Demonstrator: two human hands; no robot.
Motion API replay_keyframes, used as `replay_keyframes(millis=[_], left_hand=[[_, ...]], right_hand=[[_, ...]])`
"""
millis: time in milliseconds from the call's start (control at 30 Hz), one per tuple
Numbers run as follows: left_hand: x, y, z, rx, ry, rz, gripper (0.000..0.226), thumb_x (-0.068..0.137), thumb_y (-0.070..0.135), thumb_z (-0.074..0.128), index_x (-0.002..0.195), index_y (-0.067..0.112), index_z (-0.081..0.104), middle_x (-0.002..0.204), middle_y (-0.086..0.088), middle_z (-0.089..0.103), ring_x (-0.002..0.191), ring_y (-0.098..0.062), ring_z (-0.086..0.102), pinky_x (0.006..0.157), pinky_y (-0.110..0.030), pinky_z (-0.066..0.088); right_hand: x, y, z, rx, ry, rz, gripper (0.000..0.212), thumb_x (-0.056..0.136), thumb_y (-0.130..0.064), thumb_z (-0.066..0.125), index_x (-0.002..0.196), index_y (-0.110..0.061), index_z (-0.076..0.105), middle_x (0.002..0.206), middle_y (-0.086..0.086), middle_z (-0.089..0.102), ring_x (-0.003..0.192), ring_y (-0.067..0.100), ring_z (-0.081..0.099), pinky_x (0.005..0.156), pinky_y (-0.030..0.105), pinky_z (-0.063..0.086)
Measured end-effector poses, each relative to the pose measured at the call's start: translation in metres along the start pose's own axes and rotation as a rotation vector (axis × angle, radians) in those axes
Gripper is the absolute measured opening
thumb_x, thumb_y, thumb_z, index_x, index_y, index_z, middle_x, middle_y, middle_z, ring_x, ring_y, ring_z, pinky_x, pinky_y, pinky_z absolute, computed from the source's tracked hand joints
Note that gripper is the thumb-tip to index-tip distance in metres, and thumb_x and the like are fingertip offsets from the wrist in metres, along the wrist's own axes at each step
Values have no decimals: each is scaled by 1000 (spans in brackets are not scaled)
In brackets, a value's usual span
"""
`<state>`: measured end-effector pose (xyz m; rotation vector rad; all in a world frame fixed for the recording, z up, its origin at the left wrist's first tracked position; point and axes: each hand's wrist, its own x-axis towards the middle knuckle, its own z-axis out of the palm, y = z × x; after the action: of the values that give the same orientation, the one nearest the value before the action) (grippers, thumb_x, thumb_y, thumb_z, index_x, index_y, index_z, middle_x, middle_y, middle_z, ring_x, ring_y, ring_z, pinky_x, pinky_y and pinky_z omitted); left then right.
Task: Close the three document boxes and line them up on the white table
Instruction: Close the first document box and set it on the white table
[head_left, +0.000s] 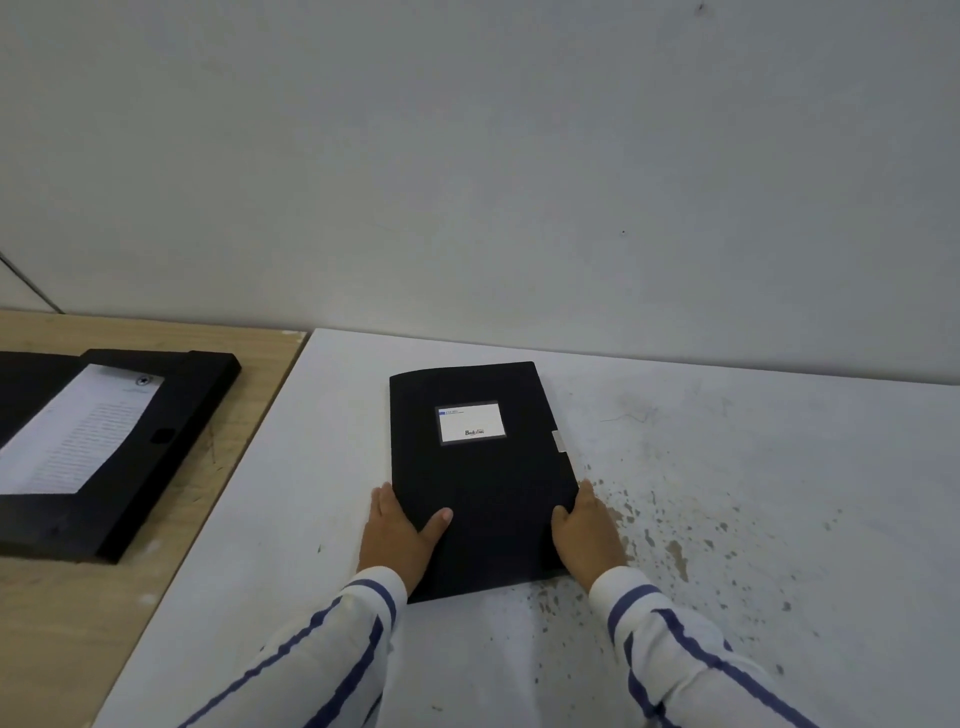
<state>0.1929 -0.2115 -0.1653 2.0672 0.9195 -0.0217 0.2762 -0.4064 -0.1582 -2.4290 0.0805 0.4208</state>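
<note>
A closed black document box (483, 478) with a white label lies flat on the white table (753, 467), its long side running away from me. My left hand (397, 538) grips its near left edge, thumb on the lid. My right hand (587, 530) grips its near right edge. A second black document box (171, 431) lies open on the wooden table (67, 623) to the left, with a printed sheet inside. No third box is in view.
The white table meets a grey wall (519, 156) at the back. Brown stains (675, 551) speckle the white surface right of the closed box. The wooden table adjoins the white one along its left edge.
</note>
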Motion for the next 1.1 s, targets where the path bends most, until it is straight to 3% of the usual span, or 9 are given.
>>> replay_keyframes(millis=[133, 533, 667, 1100], left_hand=[[0, -5, -2, -87, -41, 37, 73, 80, 45, 70, 136, 13, 36, 134, -10, 50, 119, -30, 53, 101, -47, 48], [1, 25, 17, -104, -141, 203, 72, 81, 46, 67, 139, 22, 30, 138, -3, 50, 120, -28, 54, 97, -40, 47], [-5, 60, 55, -107, -189, 262, 68, 82, 44, 67, 137, 22, 32, 135, -3, 52, 117, -26, 55, 95, -39, 48], [-50, 192, 234, -135, -244, 266, 70, 83, 44, 67, 139, 23, 31, 136, -2, 52, 119, -25, 55, 98, -38, 47]], right_hand=[[-8, 0, -2, 123, -8, 60, 38, 92, -24, 49, 128, -12, 46, 122, 11, 58, 107, 32, 57, 95, 44, 49], [-20, 30, -39, 342, 33, 80, 36, 89, -22, 58, 123, -19, 49, 122, 4, 61, 106, 27, 58, 88, 33, 47], [-12, 63, -74, 373, 72, 113, 34, 89, -23, 58, 121, -19, 49, 121, 5, 61, 105, 27, 58, 93, 38, 50], [73, 200, -229, 358, 148, 133, 30, 86, -18, 59, 115, -20, 52, 108, 2, 61, 89, 22, 55, 78, 30, 44]])
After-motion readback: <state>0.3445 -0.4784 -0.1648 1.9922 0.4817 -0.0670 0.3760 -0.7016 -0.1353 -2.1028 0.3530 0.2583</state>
